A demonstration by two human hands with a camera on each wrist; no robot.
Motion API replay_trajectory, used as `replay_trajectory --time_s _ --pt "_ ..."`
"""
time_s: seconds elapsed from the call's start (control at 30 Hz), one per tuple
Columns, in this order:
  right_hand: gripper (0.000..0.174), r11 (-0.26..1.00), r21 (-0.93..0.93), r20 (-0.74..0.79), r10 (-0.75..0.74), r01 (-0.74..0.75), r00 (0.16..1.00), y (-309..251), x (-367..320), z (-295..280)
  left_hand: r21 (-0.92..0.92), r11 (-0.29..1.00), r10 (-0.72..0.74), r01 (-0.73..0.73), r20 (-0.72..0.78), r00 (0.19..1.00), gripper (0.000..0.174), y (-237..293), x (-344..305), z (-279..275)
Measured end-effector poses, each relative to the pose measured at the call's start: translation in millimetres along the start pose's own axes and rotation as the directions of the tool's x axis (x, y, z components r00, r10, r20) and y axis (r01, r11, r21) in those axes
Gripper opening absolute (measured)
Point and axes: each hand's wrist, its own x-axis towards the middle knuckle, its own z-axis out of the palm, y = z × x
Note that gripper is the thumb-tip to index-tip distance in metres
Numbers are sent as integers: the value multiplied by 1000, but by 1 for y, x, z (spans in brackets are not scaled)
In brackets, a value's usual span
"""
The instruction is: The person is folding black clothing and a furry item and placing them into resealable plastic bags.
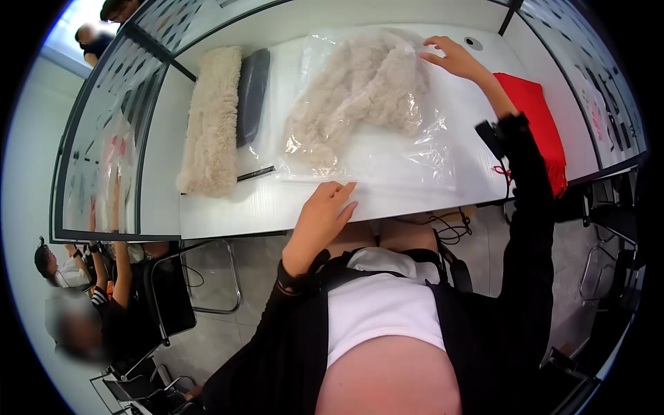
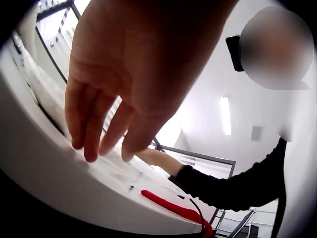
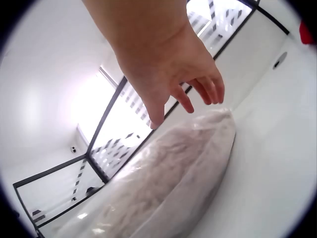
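A fluffy beige fur piece point(image 1: 360, 90) lies inside a clear plastic bag point(image 1: 429, 149) on the white table. My right hand point(image 1: 456, 59) is at the bag's upper right edge, fingers spread and slightly bent; in the right wrist view the hand point(image 3: 163, 69) hangs above the bagged fur point(image 3: 168, 173) with a gap below its fingertips. My left hand point(image 1: 321, 218) is at the table's front edge, just below the bag's lower edge, holding nothing. The left wrist view shows the hand point(image 2: 119, 74) with loosely bent fingers; whether the fingertips touch the bag I cannot tell.
To the left lie a beige fur strip point(image 1: 213, 121), a dark grey flat piece point(image 1: 253, 97) and a thin black stick point(image 1: 256, 173). A red fringed cloth point(image 1: 536, 124) lies at the right. Low white walls surround the table point(image 1: 228, 220); people sit at the left.
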Motion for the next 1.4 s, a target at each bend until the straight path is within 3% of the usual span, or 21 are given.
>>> replay_trajectory --time_s 0.1,0.2,0.3,0.33,0.43,0.5,0.6,0.7,0.77,0.83,0.9,0.97,1.0,1.1,1.13,1.2,1.27,1.33,1.37,1.4 --pt "80 992 -118 48 52 -46 997 29 42 43 7 998 -63 63 -61 996 36 12 7 4" --pt "90 979 -12 136 203 -203 970 -9 47 37 -4 996 -83 84 -184 979 42 11 8 1" --pt "97 940 36 -8 340 -340 940 11 58 57 100 995 19 17 -352 936 43 11 15 1" --pt "96 920 62 -16 390 -388 921 10 56 57 152 988 72 -11 -401 913 43 11 19 2" --pt "92 849 200 -6 500 -489 866 8 58 48 52 993 115 -102 -417 902 39 10 36 5" --pt "90 775 364 79 526 -516 847 9 58 44 -73 995 37 -73 -406 913 34 5 47 12" --pt "83 903 143 -26 412 -404 911 47 67 64 -155 988 -32 -26 -362 931 32 5 59 15" --pt "68 941 -29 84 337 -336 938 44 61 54 -133 990 -2 -39 -298 955 31 0 72 16" --pt "50 947 83 238 284 -311 929 37 56 44 -118 992 4 -41 -298 954 32 -10 82 26" --pt "37 932 196 386 212 -304 898 27 46 30 -278 957 -151 83 -233 961 40 -35 93 37" --pt "35 919 279 459 126 -278 880 15 32 17 -498 829 -352 255 -109 930 48 -38 99 30" --pt "35 918 301 509 75 -259 858 11 21 7 -713 539 -543 449 113 832 56 -22 102 6" --pt "38 895 351 486 77 -275 870 8 14 4 -844 416 -528 338 79 846 61 -41 102 20" --pt "41 860 378 485 130 -342 865 -18 -4 -11 -924 44 -478 380 314 820 53 -51 98 19" --pt "40 884 352 455 126 -308 882 -23 -10 -11 -909 -5 -314 418 398 862 51 -72 97 28" --pt "41 874 403 551 3 -270 835 -20 -12 -6 -933 307 -229 187 119 966 52 -86 88 50" --pt "39 874 423 587 -63 -239 807 -28 -18 -6 -938 41 -430 344 294 854 53 -11 85 0" --pt "38 865 433 530 -18 -252 848 -34 -26 -7 -862 492 -126 122 68 990 49 -23 72 2" --pt "37 860 440 499 4 -258 866 -35 -28 -8 -670 743 6 3 10 1000 47 -29 70 -1" --pt "35 825 518 358 31 -226 933 -33 -32 -12 -410 900 137 -144 -48 989 46 -36 68 -5"
